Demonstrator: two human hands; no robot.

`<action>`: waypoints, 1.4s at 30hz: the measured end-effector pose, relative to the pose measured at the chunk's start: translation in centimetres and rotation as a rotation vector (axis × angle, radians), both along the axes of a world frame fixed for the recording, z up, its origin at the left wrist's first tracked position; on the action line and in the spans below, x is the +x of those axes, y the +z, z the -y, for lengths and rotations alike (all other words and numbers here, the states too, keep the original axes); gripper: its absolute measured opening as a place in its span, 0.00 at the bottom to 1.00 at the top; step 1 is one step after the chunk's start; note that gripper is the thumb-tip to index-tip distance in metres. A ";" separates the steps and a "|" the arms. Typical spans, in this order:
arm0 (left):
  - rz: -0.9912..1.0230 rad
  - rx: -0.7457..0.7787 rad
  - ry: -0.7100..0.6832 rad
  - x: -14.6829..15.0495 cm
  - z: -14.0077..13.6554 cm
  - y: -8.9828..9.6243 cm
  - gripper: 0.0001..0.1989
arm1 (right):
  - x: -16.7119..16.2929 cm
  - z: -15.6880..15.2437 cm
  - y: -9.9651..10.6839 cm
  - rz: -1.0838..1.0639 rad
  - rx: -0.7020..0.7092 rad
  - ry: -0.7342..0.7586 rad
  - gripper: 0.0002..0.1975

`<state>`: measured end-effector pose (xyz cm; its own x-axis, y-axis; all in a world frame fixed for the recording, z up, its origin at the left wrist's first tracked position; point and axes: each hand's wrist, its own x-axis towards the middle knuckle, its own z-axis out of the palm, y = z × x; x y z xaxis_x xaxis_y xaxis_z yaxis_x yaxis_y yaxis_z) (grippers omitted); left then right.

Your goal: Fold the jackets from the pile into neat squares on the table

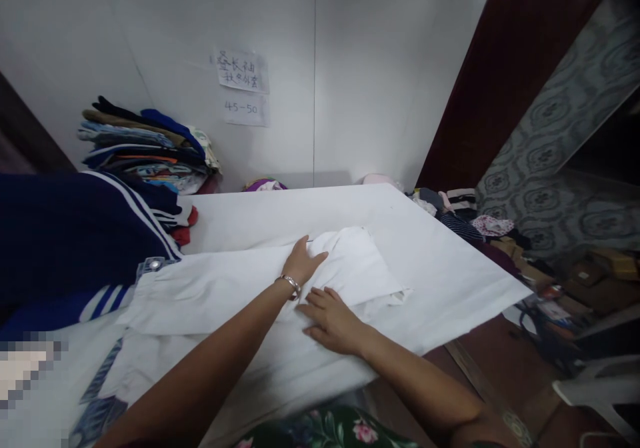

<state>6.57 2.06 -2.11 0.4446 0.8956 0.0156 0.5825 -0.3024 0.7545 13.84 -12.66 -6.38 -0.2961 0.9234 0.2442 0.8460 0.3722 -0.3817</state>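
Observation:
A white garment [220, 281] lies across the white table, one long part stretching left and a wider, partly folded part to the right. My left hand [303, 261], with a bracelet at the wrist, rests on the garment with thumb and fingers apart. Just below and to the right, my right hand [334, 320] lies on the cloth near its front edge, fingers spread. Neither hand visibly grips anything. A second white piece [145, 355] shows beneath the long part at the lower left; whether it belongs to the same garment I cannot tell.
A heap of navy clothes [65, 235] covers the table's left side. Behind it rises a stack of folded clothes [147, 151]. The white tabletop [425, 261] ends at a right edge, beyond which are clothes [465, 225], boxes and a white plastic chair [600, 388].

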 end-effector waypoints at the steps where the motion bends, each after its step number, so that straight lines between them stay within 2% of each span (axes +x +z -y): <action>1: -0.089 0.054 -0.030 0.4 -0.4 -0.1 0.34 | -0.1 0.0 0.3 -0.018 0.001 0.013 0.23; 3: -0.200 0.124 -0.065 0.8 -1.1 -0.4 0.23 | 0.2 0.1 1.0 -0.090 0.037 0.048 0.20; 5: -0.219 0.157 -0.079 0.8 -1.7 -0.6 0.18 | 1.1 0.2 1.9 -0.188 0.128 0.033 0.17; 7: -0.214 0.177 -0.084 0.4 -2.2 -0.9 0.18 | 2.8 0.1 2.8 -0.228 0.235 -0.076 0.16; 9: -0.248 0.188 -0.084 -0.2 -2.7 -1.4 0.18 | 4.6 -0.3 3.2 -0.156 0.260 -0.255 0.18; 12: -0.336 0.206 -0.062 -1.3 -3.5 -2.4 0.17 | 6.5 -1.0 1.9 0.036 0.052 -0.433 0.24; 15: -0.387 0.252 -0.048 -1.9 -4.2 -2.3 0.17 | 6.8 -1.5 -0.8 0.145 -0.128 -0.455 0.26; 17: -0.387 0.292 -0.037 -1.9 -3.9 -1.5 0.19 | 6.5 -1.6 -2.1 0.165 -0.144 -0.460 0.26; 19: -0.334 0.402 -0.067 -1.8 -3.0 -0.6 0.21 | 6.3 -1.6 -2.4 0.157 -0.152 -0.463 0.27; 21: -0.280 0.556 -0.172 -1.6 -1.5 -0.3 0.24 | 6.2 -1.6 -1.7 0.131 -0.167 -0.451 0.27; 23: -0.308 0.640 -0.315 -1.5 -0.1 -1.0 0.28 | 6.7 -1.7 -0.4 0.100 -0.157 -0.444 0.27; 26: -0.467 0.573 -0.439 -1.8 0.7 -3.4 0.31 | 8.5 -1.9 1.2 0.124 -0.068 -0.508 0.27; 28: -0.526 0.534 -0.456 -2.0 0.4 -4.8 0.32 | 10.3 -1.7 1.2 0.181 -0.064 -0.611 0.28; 32: -0.522 0.520 -0.462 -2.1 -0.6 -6.0 0.32 | 13.2 -0.8 -1.4 0.204 -0.234 -0.755 0.30; 34: -0.505 0.529 -0.465 -2.1 -0.7 -6.1 0.32 | 13.7 -0.3 -2.6 0.203 -0.234 -0.761 0.30; 36: -0.488 0.542 -0.461 -2.1 -0.6 -6.2 0.31 | 13.7 -0.2 -2.9 0.203 -0.230 -0.762 0.31; 39: -0.479 0.544 -0.456 -2.1 -0.4 -6.3 0.31 | 12.9 -1.1 -1.1 0.196 -0.235 -0.761 0.30; 42: -0.468 0.545 -0.460 -2.2 -0.3 -6.3 0.32 | 11.7 -3.4 1.8 0.190 -0.116 -0.694 0.31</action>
<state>4.33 2.40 -8.40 0.8302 0.5454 0.1155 0.5288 -0.8360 0.1469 25.52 -9.28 -4.53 0.3398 0.9306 0.1363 0.9280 -0.3082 -0.2092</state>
